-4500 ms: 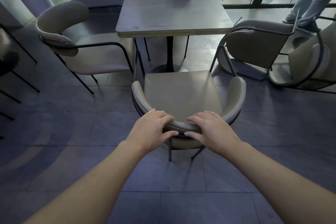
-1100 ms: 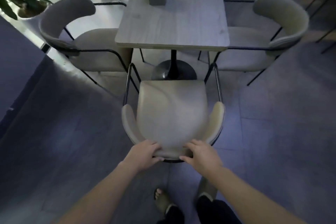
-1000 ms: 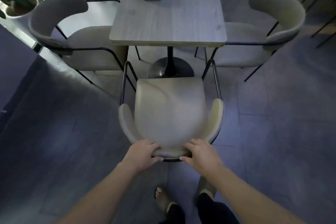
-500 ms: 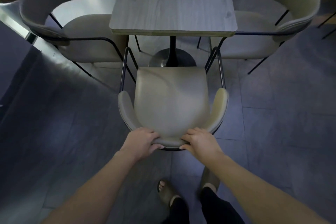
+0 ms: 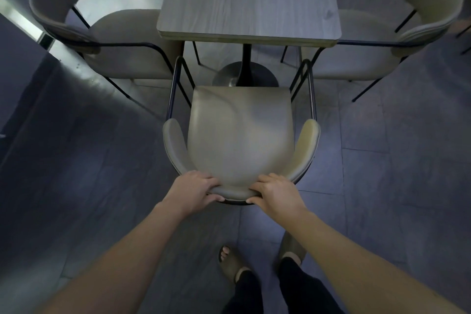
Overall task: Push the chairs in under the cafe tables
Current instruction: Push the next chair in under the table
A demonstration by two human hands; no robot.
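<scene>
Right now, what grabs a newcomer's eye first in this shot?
Dead centre, both hands grip the curved backrest of the near chair: left hand and right hand side by side on its rim. Its seat front sits short of the table edge, over the round pedestal base. Two matching chairs flank the table, the left chair and right chair.

**Bare arms, dark trousers, open-toed sandals**

Both forearms are bare, with no sleeves, watch or rings showing on the left hand (image 5: 191, 192) or right hand (image 5: 277, 194). The legs wear dark trousers (image 5: 300, 288). The feet wear olive-grey open-toed sandals (image 5: 230, 264).
</scene>
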